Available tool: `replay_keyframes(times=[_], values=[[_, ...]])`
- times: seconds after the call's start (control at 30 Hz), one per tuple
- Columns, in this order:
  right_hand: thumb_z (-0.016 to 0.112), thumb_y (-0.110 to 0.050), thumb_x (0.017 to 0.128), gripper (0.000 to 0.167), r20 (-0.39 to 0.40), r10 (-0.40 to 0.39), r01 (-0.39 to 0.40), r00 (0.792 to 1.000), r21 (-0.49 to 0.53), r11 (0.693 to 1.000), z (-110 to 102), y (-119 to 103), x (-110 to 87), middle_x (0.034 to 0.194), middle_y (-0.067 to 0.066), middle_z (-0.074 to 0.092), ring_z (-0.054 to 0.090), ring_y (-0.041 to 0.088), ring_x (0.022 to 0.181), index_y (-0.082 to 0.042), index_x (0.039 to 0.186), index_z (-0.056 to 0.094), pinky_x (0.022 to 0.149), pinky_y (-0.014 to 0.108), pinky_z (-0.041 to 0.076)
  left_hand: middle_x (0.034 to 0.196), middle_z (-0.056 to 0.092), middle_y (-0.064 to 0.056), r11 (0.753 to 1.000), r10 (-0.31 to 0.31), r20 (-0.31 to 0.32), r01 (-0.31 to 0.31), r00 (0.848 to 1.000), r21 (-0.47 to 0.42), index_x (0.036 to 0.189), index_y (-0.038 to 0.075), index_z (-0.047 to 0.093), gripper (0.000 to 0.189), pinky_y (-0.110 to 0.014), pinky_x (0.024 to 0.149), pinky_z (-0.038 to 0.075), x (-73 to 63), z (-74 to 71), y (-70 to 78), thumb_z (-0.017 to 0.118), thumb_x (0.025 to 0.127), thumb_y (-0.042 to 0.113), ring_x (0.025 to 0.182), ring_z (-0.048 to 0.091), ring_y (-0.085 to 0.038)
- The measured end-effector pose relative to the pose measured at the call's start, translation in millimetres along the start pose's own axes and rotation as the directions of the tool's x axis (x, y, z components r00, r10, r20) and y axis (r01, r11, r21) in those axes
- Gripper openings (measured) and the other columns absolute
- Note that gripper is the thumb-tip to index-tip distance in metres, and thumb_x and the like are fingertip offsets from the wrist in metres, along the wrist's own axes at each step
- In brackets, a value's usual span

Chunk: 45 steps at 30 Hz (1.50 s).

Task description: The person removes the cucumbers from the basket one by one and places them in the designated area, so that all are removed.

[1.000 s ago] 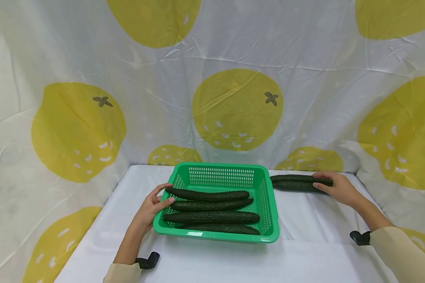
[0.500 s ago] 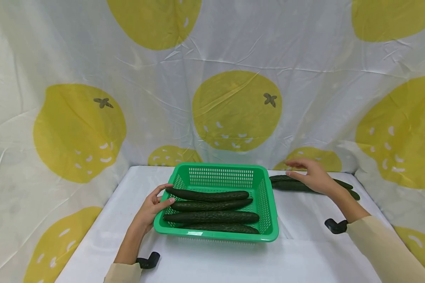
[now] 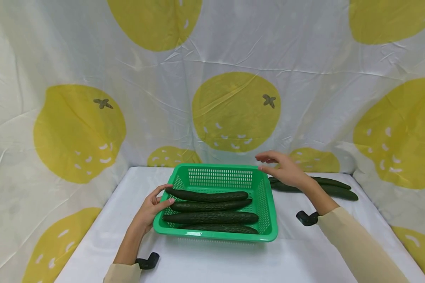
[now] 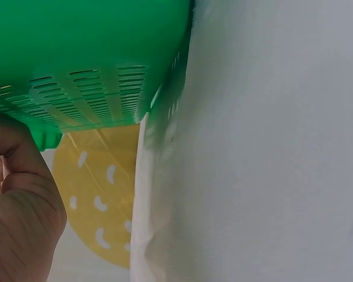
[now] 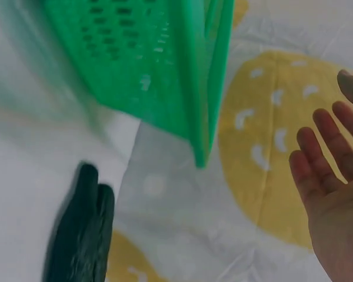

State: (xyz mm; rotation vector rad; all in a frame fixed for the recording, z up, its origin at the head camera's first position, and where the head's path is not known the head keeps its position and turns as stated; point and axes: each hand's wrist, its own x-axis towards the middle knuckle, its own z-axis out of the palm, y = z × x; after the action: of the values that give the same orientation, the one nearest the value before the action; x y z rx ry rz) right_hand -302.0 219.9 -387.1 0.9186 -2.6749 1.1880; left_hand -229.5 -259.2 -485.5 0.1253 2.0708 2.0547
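Observation:
A green plastic basket (image 3: 230, 237) stands mid-table and holds several long dark-green cucumbers (image 3: 212, 217), lying side by side across it. My left hand (image 3: 148, 208) grips the basket's left rim, its thumb over the edge by the cucumber ends. In the left wrist view, that hand (image 4: 23, 200) is curled at the edge of the slotted basket wall (image 4: 88, 35). My right hand (image 3: 287, 169) is raised near the basket's back right corner, holding nothing. Its fingers are extended and apart in the right wrist view, where the hand (image 5: 338, 182) is beside the basket's rim (image 5: 194, 88).
Two more cucumbers (image 3: 334, 192) lie together on the white tablecloth (image 3: 304, 251), right of the basket and partly behind my right hand. A white curtain (image 3: 233, 59) printed with large yellow fruit hangs at the back and sides.
My right hand has let go of the two cucumbers on the right, risen and moved left toward the basket's back right corner. The left hand and basket have stayed put.

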Motion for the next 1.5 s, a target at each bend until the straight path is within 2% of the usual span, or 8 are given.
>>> replay_keyframes(times=[0.17, 0.33, 0.63, 0.83, 1.1, 1.23, 1.5], values=[[0.067, -0.028, 0.102, 0.042, 0.038, -0.047, 0.044, 0.998, 0.067, 0.997, 18.4, -16.3, 14.1, 0.139, 0.009, 0.064, 0.059, 0.031, 0.128, -0.016, 0.141, 0.060, 0.109, 0.055, 0.047, 0.129, 0.068, -0.022, 1.000, -0.006, -0.007, 0.006, 1.000, 0.001, 0.156, 0.017, 0.035, 0.065, -0.042, 0.081, 0.063, 0.2, -0.9, -2.1, 0.068, 0.101, 0.020, 0.095, 0.077, -0.022], [0.069, -0.026, 0.101, 0.043, 0.050, -0.090, 0.085, 0.995, 0.083, 0.993, 35.1, -28.5, 24.7, 0.138, 0.007, 0.065, 0.060, 0.032, 0.127, -0.015, 0.141, 0.060, 0.107, 0.051, 0.049, 0.125, 0.071, -0.016, 1.000, 0.005, -0.002, -0.005, 1.000, 0.000, 0.157, 0.016, 0.034, 0.065, -0.043, 0.080, 0.063, -0.6, -0.8, -1.6, 0.068, 0.101, 0.020, 0.095, 0.077, -0.022], [0.068, -0.026, 0.101, 0.041, 0.101, -0.094, 0.082, 0.990, 0.122, 0.989, 56.2, -43.7, 39.7, 0.138, 0.011, 0.065, 0.060, 0.035, 0.125, -0.014, 0.140, 0.061, 0.107, 0.051, 0.049, 0.123, 0.073, -0.012, 1.000, 0.004, -0.004, -0.004, 1.000, 0.004, 0.156, 0.018, 0.036, 0.063, -0.042, 0.080, 0.063, -2.2, -1.8, 0.5, 0.068, 0.101, 0.020, 0.095, 0.077, -0.022], [0.069, -0.026, 0.101, 0.041, 0.128, -0.144, 0.127, 0.981, 0.127, 0.984, 72.5, -47.6, 51.2, 0.134, 0.009, 0.066, 0.063, 0.031, 0.120, -0.012, 0.138, 0.062, 0.104, 0.050, 0.051, 0.118, 0.075, -0.007, 1.000, 0.010, -0.001, -0.010, 1.000, 0.004, 0.157, 0.017, 0.035, 0.065, -0.042, 0.080, 0.064, -1.8, -2.8, 0.8, 0.068, 0.101, 0.020, 0.094, 0.077, -0.022], [0.069, -0.028, 0.101, 0.044, 0.189, -0.120, 0.096, 0.975, 0.129, 0.987, 94.8, -41.8, 59.1, 0.135, 0.011, 0.065, 0.063, 0.035, 0.121, -0.008, 0.139, 0.061, 0.104, 0.051, 0.051, 0.121, 0.073, -0.012, 1.000, 0.011, 0.004, -0.011, 1.000, -0.004, 0.158, 0.015, 0.033, 0.068, -0.043, 0.080, 0.064, -0.7, -2.0, -1.0, 0.069, 0.100, 0.020, 0.095, 0.077, -0.022], [0.068, -0.029, 0.101, 0.043, 0.210, -0.108, 0.086, 0.972, 0.115, 0.990, 104.4, -37.9, 61.5, 0.135, 0.008, 0.065, 0.063, 0.031, 0.119, -0.010, 0.139, 0.061, 0.103, 0.048, 0.052, 0.118, 0.074, -0.009, 1.000, 0.008, 0.001, -0.007, 1.000, -0.003, 0.157, 0.016, 0.034, 0.066, -0.043, 0.080, 0.063, 0.2, -1.4, -2.0, 0.069, 0.100, 0.020, 0.095, 0.077, -0.023], [0.066, -0.030, 0.102, 0.044, 0.300, -0.050, 0.020, 0.953, 0.100, 0.995, 117.8, -35.8, 62.4, 0.138, 0.012, 0.063, 0.061, 0.035, 0.122, -0.009, 0.140, 0.060, 0.105, 0.052, 0.049, 0.115, 0.075, -0.005, 1.000, 0.012, 0.004, -0.012, 1.000, -0.008, 0.156, 0.017, 0.036, 0.064, -0.042, 0.079, 0.064, -0.4, -0.1, -1.3, 0.068, 0.101, 0.018, 0.093, 0.077, -0.021]])
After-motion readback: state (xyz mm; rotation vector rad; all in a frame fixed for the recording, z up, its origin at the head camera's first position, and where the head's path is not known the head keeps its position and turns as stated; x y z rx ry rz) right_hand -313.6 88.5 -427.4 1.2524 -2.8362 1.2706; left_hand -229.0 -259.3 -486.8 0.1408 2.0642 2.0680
